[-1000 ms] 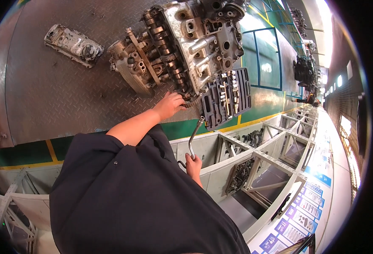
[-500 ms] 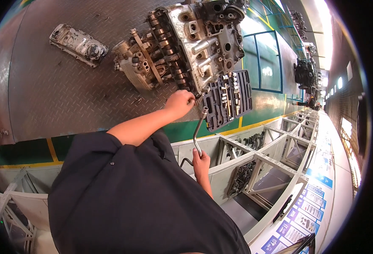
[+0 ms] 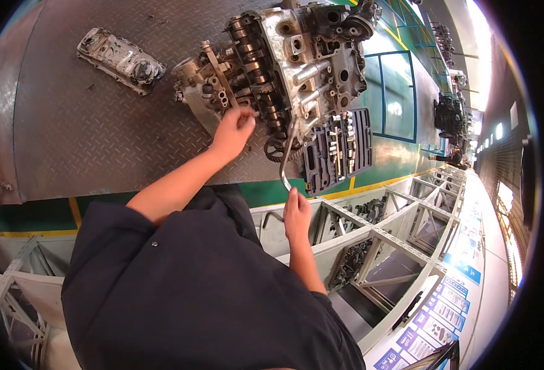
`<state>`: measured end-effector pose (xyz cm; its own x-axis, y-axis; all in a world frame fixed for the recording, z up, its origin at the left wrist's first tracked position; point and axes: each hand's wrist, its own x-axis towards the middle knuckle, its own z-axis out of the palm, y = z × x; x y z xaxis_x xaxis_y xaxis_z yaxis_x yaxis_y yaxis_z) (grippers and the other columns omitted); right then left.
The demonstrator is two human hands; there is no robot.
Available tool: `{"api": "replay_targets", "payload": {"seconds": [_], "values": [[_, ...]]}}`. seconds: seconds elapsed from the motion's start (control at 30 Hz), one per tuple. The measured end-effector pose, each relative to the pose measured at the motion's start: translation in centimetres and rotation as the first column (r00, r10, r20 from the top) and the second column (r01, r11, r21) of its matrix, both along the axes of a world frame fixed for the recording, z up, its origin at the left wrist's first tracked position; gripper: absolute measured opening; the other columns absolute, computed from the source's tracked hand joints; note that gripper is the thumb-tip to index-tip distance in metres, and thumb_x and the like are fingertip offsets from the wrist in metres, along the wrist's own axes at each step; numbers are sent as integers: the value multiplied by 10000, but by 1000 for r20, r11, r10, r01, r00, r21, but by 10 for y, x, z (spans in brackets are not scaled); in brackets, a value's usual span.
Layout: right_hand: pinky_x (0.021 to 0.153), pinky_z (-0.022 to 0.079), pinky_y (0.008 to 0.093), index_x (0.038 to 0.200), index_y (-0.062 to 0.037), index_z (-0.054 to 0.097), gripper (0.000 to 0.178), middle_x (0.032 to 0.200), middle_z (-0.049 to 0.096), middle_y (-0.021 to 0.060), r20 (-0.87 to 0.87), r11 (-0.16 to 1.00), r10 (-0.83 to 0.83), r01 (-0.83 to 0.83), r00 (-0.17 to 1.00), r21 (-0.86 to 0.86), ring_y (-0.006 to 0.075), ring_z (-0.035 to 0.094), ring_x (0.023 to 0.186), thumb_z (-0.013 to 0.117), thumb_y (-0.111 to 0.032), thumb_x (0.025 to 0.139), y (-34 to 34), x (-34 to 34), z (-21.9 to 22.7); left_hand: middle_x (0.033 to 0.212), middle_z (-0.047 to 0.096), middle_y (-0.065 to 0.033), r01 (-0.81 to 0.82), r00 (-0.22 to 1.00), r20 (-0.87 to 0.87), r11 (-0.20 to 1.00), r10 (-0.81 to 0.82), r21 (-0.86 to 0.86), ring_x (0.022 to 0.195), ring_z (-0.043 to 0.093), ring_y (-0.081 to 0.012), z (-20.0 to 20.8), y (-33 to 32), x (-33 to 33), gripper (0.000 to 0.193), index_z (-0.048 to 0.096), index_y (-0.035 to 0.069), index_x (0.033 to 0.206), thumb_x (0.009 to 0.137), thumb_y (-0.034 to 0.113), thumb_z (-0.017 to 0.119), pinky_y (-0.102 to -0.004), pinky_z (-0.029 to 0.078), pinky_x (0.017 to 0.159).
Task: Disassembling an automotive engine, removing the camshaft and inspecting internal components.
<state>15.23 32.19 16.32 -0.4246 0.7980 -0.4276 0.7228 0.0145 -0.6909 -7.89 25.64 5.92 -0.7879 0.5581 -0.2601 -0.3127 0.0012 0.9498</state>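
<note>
My right hand [image 3: 298,216] is wrapped round a bent steel speed brace [image 3: 285,166]. The brace's far end rests against the near end of the cylinder head [image 3: 278,52], beside the row of dark camshaft lobes [image 3: 245,50]. My left hand [image 3: 232,132] hovers left of the camshaft, near the flat bar on the finned, pipe-like part of the engine [image 3: 201,102]. Its fingers are curled together, and whatever they hold is hidden. A toothed wheel [image 3: 276,150] shows below the camshaft end. The socket set case [image 3: 340,151] lies open just right of the brace.
A dirty metal cover [image 3: 121,60] lies on the chequered steel table top [image 3: 99,135] at the far left. Pale metal frames with shelves [image 3: 370,231] run along my near side and hold engine parts. Another engine [image 3: 451,117] stands far right.
My left hand has drawn left, away from the camshaft end. The right hand has shifted slightly up, bringing the brace's tip onto the cylinder head. The view has shifted a little.
</note>
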Motion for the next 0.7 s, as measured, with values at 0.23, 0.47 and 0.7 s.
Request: {"api": "replay_targets", "payload": {"seconds": [0.23, 0.47, 0.7], "values": [[420, 171, 294, 619, -139, 283, 500, 538, 234, -37, -372, 638, -517, 58, 771, -768, 102, 227, 441, 458, -408, 1003, -30, -136, 22, 1067, 555, -176, 516, 695, -328, 761, -640, -392, 1046, 555, -348, 86, -126, 31, 473, 545, 24, 1164, 832, 317, 709, -409, 473, 857], [462, 157, 304, 607, -157, 241, 521, 543, 163, -26, 8, 154, -665, 148, 747, -977, 127, 148, 466, 426, -457, 991, -88, -150, -11, 806, 560, -124, 369, 623, -322, 631, -713, -682, 724, 609, -332, 95, -200, 14, 383, 549, 60, 882, 805, 396, 716, -415, 498, 613], [453, 133, 290, 575, -164, 216, 547, 533, 158, -37, -1, 168, -644, 140, 765, -976, 115, 132, 466, 432, -456, 985, -90, -158, -16, 793, 559, -136, 327, 663, -313, 639, -680, -696, 716, 600, -324, 100, -199, 13, 363, 575, 34, 883, 780, 331, 756, -399, 482, 612]]}}
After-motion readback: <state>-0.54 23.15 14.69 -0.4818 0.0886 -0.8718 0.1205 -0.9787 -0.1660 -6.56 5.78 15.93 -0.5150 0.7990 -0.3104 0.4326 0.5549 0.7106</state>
